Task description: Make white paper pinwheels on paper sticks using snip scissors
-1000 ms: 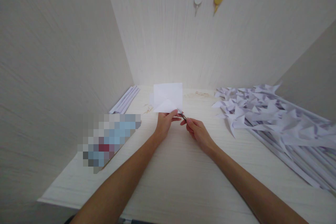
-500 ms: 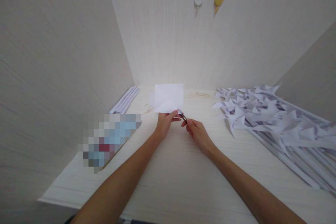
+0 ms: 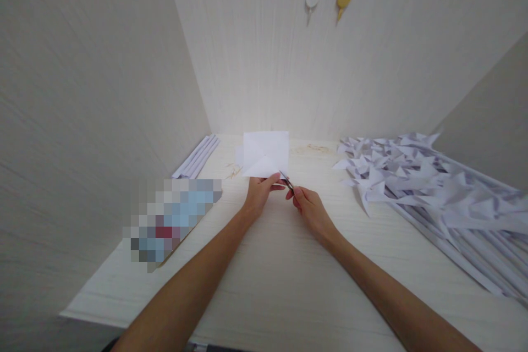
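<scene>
My left hand [image 3: 259, 195] pinches the near edge of a white folded sheet of paper [image 3: 266, 152], which stands up from the table with a triangular fold at its lower part. My right hand [image 3: 310, 208] grips a small pair of scissors [image 3: 286, 181]; their blades point up and left and meet the lower right corner of the sheet. Both hands hover just above the pale wooden table [image 3: 289, 280], close together near its middle.
A large heap of folded white paper shapes [image 3: 416, 179] covers the table's right side. A stack of white paper strips [image 3: 197, 157] lies at the back left by the wall. A blurred-out object [image 3: 171, 220] sits on the left. Two hooks [image 3: 328, 0] hang on the back wall.
</scene>
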A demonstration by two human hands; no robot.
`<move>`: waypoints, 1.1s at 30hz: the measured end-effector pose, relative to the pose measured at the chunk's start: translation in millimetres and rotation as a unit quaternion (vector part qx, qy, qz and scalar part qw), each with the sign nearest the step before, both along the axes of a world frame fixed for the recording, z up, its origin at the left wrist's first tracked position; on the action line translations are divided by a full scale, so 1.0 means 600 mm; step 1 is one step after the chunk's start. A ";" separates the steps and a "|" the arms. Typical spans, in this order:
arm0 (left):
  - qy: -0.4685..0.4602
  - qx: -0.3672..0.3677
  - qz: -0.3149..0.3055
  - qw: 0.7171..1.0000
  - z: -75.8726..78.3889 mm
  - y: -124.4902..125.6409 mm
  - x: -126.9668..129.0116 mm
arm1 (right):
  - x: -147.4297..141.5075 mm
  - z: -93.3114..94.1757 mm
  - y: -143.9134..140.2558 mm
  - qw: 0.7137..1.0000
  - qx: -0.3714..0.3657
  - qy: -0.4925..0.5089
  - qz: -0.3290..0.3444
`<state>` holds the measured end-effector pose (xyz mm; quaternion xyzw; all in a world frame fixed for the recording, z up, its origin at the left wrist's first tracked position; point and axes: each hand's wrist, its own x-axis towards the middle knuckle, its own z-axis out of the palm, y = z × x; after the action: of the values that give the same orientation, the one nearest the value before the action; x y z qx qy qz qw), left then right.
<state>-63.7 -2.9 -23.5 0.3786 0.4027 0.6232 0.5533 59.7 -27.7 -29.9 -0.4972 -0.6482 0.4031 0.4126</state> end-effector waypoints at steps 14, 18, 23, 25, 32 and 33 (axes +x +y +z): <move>-0.009 0.004 -0.008 1.000 -0.001 0.001 -0.002 | -0.001 0.009 -0.007 0.998 0.031 -0.061 -0.006; -0.013 0.004 -0.009 1.000 -0.002 0.001 -0.001 | -0.002 0.011 -0.009 0.996 0.045 -0.075 -0.011; -0.019 0.002 -0.017 1.000 -0.002 0.000 -0.001 | -0.004 0.011 -0.011 0.992 0.063 -0.103 -0.029; -0.019 0.002 -0.022 1.000 -0.002 0.001 -0.001 | -0.005 0.010 -0.011 0.991 0.068 -0.114 -0.035; -0.026 -0.001 -0.023 0.999 -0.003 0.001 0.000 | -0.005 0.011 -0.011 0.988 0.072 -0.127 -0.041; -0.025 0.001 -0.024 0.999 -0.003 0.001 0.000 | -0.006 0.011 -0.011 0.988 0.073 -0.127 -0.040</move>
<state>-64.0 -2.5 -25.4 0.3731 0.3791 0.6189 0.5780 56.4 -34.4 -23.3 -0.5386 -0.7024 0.2716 0.3777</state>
